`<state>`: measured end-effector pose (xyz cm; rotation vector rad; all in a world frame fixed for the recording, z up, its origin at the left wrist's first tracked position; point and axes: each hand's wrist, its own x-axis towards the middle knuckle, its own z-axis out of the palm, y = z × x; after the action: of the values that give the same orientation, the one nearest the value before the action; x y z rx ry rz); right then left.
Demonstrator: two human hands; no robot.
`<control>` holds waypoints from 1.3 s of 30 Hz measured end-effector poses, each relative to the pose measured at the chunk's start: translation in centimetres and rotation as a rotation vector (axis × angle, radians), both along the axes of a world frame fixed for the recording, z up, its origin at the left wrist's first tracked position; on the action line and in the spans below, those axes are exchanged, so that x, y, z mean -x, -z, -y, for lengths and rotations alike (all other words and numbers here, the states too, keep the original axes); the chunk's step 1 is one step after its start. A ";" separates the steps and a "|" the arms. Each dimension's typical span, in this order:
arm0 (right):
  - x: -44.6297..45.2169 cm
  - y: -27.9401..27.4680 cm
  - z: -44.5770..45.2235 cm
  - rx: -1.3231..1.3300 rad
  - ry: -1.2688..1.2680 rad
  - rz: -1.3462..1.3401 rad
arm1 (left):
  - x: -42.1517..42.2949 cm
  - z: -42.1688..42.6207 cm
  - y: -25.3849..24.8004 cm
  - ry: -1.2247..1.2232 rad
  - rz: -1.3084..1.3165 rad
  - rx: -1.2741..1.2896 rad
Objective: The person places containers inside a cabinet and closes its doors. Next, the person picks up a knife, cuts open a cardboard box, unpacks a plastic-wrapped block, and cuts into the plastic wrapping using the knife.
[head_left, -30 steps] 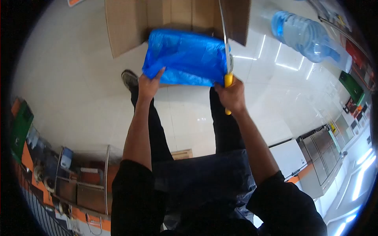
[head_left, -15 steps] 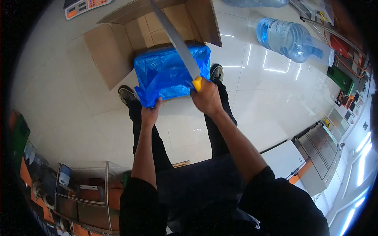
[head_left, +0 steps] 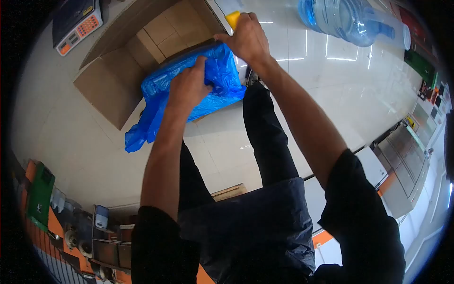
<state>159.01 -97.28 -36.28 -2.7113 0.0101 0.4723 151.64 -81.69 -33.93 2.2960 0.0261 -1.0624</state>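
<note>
A block-shaped bundle in blue plastic wrap (head_left: 156,84) lies at the near opening of a cardboard box (head_left: 106,87), with a loose tail of plastic trailing toward the lower left. My left hand (head_left: 187,87) is closed on a gathered fold of the plastic, on top of the bundle. Up by the box's right flap, my right hand (head_left: 248,40) is wrapped around a knife, its thumb extended toward the bundle. Only a yellow part of the knife (head_left: 232,20) shows; I cannot make out the blade.
On the floor at the upper left sits a digital scale (head_left: 80,33). A large clear water bottle (head_left: 343,21) lies on its side at the upper right. My legs straddle the space before the box. Metal shelving (head_left: 111,246) stands at the lower left.
My left hand has moved from the bundle's near corner up onto its top, gripping plastic there. My right hand has moved up and away with the knife, whose blade no longer shows.
</note>
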 end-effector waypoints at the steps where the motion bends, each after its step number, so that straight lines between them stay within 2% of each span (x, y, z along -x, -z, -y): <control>1: -0.6 1.2 0.4 0.005 0.030 -0.095 | -0.3 -0.6 0.1 -0.030 -0.128 0.038; 3: -1.9 3.1 0.7 0.009 0.076 -0.274 | 3.8 -2.4 2.5 0.040 0.099 0.140; 4: -2.2 3.4 1.4 0.016 0.020 -0.257 | 5.6 -3.1 2.7 0.074 0.212 0.195; 5: -2.8 3.7 2.0 0.015 -0.013 -0.236 | 6.1 -3.3 1.4 -0.019 0.175 0.177; 7: -3.7 3.5 3.0 0.018 -0.087 -0.199 | 7.3 -3.3 -1.1 -0.214 0.096 0.143; 10: -4.7 4.1 5.6 0.032 -0.177 -0.176 | 8.7 -3.0 -0.1 -0.736 -0.162 0.322; 13: -5.3 4.9 6.8 0.035 -0.157 -0.162 | 9.2 -2.0 -0.8 -1.449 -0.332 0.492; 16: -4.0 5.9 8.8 0.011 -0.160 -0.153 | 9.4 -2.5 -0.6 -1.725 -0.280 0.628; 19: -3.2 6.0 10.5 -0.031 -0.176 -0.173 | 8.3 -2.9 -0.3 -1.717 -0.282 0.681; 21: -1.9 6.4 9.9 -0.067 -0.161 -0.163 | 7.6 -2.4 -1.1 -1.632 -0.249 0.652; 23: -2.2 7.8 8.8 -0.259 -0.050 -0.317 | 6.4 -1.2 -0.9 -1.523 -0.139 0.600; 26: -1.0 5.9 5.5 -0.265 -0.007 -0.279 | 4.1 -1.6 -2.3 -1.003 -0.018 0.303; 27: -1.0 4.5 4.7 -0.217 -0.018 -0.210 | 4.0 -1.2 -3.7 -0.824 0.118 0.298; 28: -0.9 3.7 4.1 -0.182 -0.075 -0.215 | 4.0 -0.6 -5.3 -0.643 0.247 0.285; 29: -0.2 2.5 4.1 -0.200 -0.016 -0.286 | 4.2 -0.4 -6.8 -0.460 0.371 0.272; 32: 3.5 0.6 3.7 -0.232 0.045 -0.193 | 7.0 -2.1 -9.6 -0.261 0.272 0.208; 35: 8.2 -3.4 4.2 -0.275 0.178 -0.260 | 9.9 -6.2 -7.9 -0.207 0.445 -0.165; 36: 9.9 -4.3 4.8 -0.304 0.195 -0.278 | 11.2 -8.1 -6.5 -0.184 0.423 -0.211; 39: 14.7 -7.4 5.0 -0.273 0.292 -0.347 | 16.9 -12.1 -1.8 0.157 0.161 -0.470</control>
<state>144.27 -102.31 -28.89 -2.2832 0.3991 0.7823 134.75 -69.63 -32.11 2.8423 0.0339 -1.0271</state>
